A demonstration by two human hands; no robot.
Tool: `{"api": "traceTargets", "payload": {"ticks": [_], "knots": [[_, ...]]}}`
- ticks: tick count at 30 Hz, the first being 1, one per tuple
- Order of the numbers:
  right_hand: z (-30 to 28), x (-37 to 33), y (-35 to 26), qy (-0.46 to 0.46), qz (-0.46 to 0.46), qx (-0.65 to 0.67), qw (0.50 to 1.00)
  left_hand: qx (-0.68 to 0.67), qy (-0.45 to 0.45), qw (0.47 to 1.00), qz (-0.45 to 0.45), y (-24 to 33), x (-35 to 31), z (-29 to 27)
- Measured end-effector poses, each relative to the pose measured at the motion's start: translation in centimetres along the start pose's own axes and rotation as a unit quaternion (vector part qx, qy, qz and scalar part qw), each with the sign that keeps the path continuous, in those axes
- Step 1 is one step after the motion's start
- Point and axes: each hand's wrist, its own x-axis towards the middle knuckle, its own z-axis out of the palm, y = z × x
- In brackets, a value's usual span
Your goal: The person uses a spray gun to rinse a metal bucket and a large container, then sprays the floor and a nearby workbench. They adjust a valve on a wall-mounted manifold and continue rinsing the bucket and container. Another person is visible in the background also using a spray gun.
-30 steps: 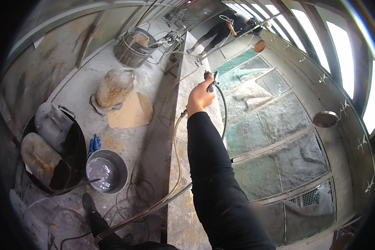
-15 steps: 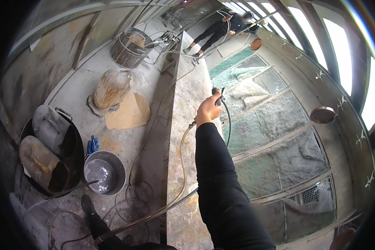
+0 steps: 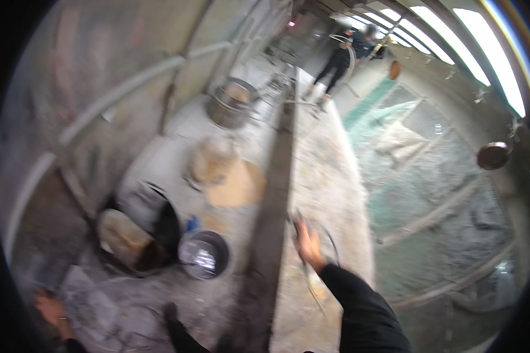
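Observation:
My right hand point(image 3: 310, 242) is closed around a dark spray gun point(image 3: 297, 219) above a long pale plank-like platform point(image 3: 321, 170). A dark hose loops beside the wrist, and a lighter hose point(image 3: 314, 294) trails below the hand. My left hand point(image 3: 52, 309) shows at the lower left, close to the foot of the wall and apart from the tub and bucket. Motion smears its fingers, and I cannot make out anything in it. Between the hands stand a grey bucket point(image 3: 225, 259) with shiny grey liquid and a wide black tub point(image 3: 174, 219) holding curved sheet-like pieces.
At the far end a person in dark clothes point(image 3: 338, 59) stands by the platform with a pale hose. A round pan point(image 3: 493, 155) hangs on the right, with another point(image 3: 394, 70) farther off. A banded barrel point(image 3: 232, 112) and a brown board point(image 3: 241, 183) lie left of the platform.
The view has swung left and blurred. My right hand has drawn nearer to me with the spray gun, its arm now bent. My left hand has come into view at the lower left.

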Motion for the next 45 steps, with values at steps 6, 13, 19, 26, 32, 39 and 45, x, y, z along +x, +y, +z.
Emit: {"api": "traceTargets", "payload": {"ticks": [6,13,19,26,32,39,45], "knots": [[0.7,-30.6,16.0,-0.054,0.224,-0.125,0.965,-0.116,0.38,0.904,0.157,-0.5,-0.6,-1.1],[5.8,-40.3,13.1,-0.221,0.231,-0.172,0.932,-0.14,0.258,0.872,0.393,-4.0,1.0,-1.8],[7.3,-43.5,8.4,-0.137,0.146,-0.113,0.973,-0.3,0.065,0.928,0.213,-5.7,-3.7,-8.8],[6.4,-45.5,10.7,-0.099,0.107,-0.11,0.983,-0.332,0.076,0.913,0.224,-6.8,-4.7,-9.5],[5.3,-48.1,13.0,-0.093,0.144,-0.116,0.978,-0.343,0.082,0.913,0.207,-6.1,-5.4,-8.8],[3.8,-48.6,13.7,-0.072,0.122,-0.132,0.981,-0.339,0.078,0.917,0.197,-6.4,-7.0,-10.0],[2.9,-47.5,14.6,-0.051,0.113,-0.144,0.982,-0.335,0.054,0.918,0.203,-6.1,-7.7,-10.8]]}}
